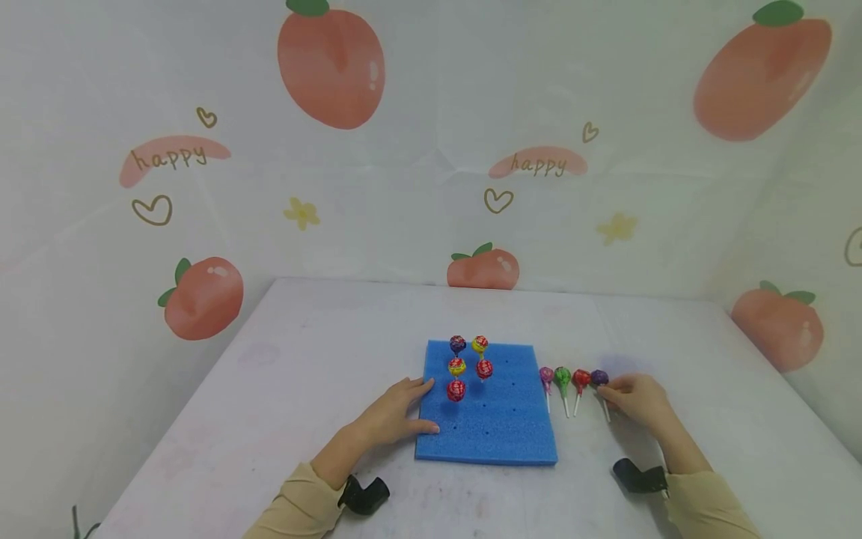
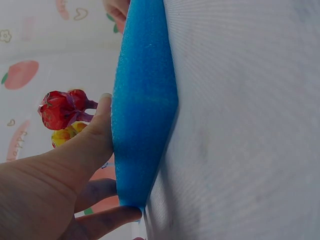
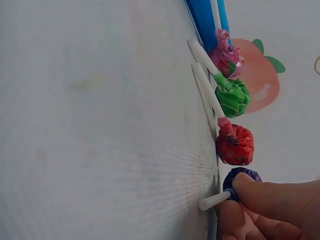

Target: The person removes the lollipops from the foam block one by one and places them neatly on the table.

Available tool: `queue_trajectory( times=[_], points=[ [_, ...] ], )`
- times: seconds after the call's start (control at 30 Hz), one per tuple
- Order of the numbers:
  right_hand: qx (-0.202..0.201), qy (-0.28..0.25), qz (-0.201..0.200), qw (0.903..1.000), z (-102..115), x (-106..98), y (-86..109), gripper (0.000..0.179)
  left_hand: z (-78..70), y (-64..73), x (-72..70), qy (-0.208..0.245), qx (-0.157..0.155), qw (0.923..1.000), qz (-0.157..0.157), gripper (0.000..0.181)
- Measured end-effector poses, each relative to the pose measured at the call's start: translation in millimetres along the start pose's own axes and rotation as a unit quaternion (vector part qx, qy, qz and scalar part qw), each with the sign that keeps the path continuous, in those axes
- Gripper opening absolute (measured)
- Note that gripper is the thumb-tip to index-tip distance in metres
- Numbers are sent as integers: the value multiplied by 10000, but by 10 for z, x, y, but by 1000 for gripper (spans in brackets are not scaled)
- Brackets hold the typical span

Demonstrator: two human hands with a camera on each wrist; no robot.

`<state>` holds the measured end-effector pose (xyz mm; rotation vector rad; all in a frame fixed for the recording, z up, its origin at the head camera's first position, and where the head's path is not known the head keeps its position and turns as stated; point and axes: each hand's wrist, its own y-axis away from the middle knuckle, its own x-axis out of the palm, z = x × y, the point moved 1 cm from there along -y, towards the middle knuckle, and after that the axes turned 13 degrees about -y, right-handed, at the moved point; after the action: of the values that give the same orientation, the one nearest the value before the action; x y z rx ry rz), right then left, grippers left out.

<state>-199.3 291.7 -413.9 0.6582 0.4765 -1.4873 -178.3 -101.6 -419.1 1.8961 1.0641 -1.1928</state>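
Head view shows our right grip [image 1: 638,400] pinching the purple lollipop [image 1: 598,377], stick [image 1: 607,412] toward us; to its left, our spread left hand [image 1: 392,412] touches the blue foam [image 1: 515,442].

The blue board [image 1: 501,427] looks like foam, matt and finely pitted; on the right, the purple lollipop [image 1: 598,377], red lollipop [image 3: 236,146] and green lollipop [image 3: 233,98] wear crinkled, glossy film; the white sticks [image 3: 209,91] look smooth and plastic; the desk [image 1: 323,337] shows a matt, finely ribbed, cloth-like surface; the far backdrop [image 1: 404,209] resembles creased, matt printed cloth; the sleeves [image 1: 299,498] are wrinkled fabric.
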Motion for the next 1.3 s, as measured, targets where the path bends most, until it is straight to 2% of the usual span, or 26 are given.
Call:
queue_trajectory(
  times=[0.6, 0.9, 1.3],
  points=[
    [168, -26, 162, 9997, 20, 15, -10, 33, -2, 14, -4, 15, -5, 10000, -3, 77],
    [162, -13, 115, 9998, 50, 25, -27, 32, -19, 16, -12, 90, -117, 9999, 53, 78],
    [299, 28, 125, 9995, 68, 26, -32, 33, -6, 12, -1, 66, -56, 10000, 46, 77]
  ],
)
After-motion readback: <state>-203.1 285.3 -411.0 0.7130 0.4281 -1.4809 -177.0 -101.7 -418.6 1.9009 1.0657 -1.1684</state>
